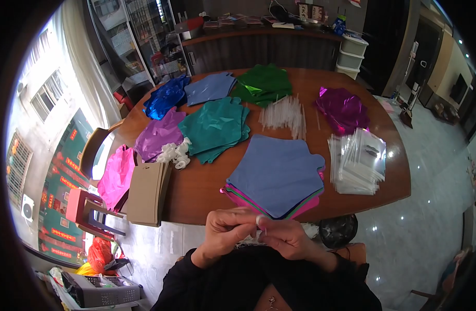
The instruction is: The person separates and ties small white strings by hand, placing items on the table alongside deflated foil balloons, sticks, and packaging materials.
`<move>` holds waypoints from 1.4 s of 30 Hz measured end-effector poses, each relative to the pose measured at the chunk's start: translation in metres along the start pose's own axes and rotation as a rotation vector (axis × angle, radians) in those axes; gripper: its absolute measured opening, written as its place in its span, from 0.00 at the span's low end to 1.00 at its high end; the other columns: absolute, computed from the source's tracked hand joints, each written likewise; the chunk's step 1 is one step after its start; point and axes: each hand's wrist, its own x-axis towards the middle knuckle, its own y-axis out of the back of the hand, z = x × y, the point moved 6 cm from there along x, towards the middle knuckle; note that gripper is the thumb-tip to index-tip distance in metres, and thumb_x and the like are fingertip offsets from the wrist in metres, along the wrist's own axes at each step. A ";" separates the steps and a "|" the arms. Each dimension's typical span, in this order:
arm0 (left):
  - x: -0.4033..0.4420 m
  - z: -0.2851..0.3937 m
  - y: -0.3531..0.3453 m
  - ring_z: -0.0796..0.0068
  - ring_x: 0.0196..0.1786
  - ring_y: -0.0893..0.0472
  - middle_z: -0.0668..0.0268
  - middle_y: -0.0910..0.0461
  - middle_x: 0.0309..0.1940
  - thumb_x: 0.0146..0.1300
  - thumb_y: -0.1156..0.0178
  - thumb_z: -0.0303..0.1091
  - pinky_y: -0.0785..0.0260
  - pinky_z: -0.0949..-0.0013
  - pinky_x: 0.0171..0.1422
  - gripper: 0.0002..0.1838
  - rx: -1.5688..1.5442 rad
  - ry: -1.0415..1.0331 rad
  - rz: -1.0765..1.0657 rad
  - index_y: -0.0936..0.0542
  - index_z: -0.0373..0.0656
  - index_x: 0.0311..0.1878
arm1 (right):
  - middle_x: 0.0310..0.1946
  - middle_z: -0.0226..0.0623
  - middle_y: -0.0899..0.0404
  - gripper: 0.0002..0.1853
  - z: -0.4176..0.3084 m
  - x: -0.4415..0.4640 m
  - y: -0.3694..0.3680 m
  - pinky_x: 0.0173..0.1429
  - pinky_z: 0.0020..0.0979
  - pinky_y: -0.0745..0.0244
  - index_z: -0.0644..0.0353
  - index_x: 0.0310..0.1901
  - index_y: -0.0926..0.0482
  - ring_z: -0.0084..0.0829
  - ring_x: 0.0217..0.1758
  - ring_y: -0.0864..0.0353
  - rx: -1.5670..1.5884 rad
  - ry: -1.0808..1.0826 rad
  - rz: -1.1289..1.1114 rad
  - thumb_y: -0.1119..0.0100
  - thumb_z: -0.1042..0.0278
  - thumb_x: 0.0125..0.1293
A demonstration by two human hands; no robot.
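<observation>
My left hand (230,230) and my right hand (289,239) meet in front of my body at the table's near edge. Their fingers pinch together around a small white piece (260,222), whose exact kind I cannot make out. Just beyond them lies a stack of flat, shiny foil sheets with lobed edges, a blue-grey sheet (277,171) on top and pink and green edges showing below. Small white rolls or loops (176,154) sit in a pile to the left, beside a stack of brown cards (144,193).
Foil piles in teal (214,127), green (264,85), blue (165,97), purple (157,135), pink (116,176) and magenta (343,110) cover the wooden table (196,194). Thin clear sticks (283,114) lie mid-table. Clear plastic bags (357,161) are at right.
</observation>
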 end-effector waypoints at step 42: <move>0.010 0.014 -0.009 0.69 0.40 0.25 0.59 0.15 0.46 0.58 0.44 0.15 0.32 0.69 0.48 0.15 0.808 -0.155 -0.104 0.15 0.34 0.47 | 0.25 0.32 0.25 0.02 -0.001 -0.008 0.010 0.30 0.28 0.39 0.65 0.34 0.19 0.28 0.23 0.35 -0.089 0.075 0.027 0.39 0.81 0.64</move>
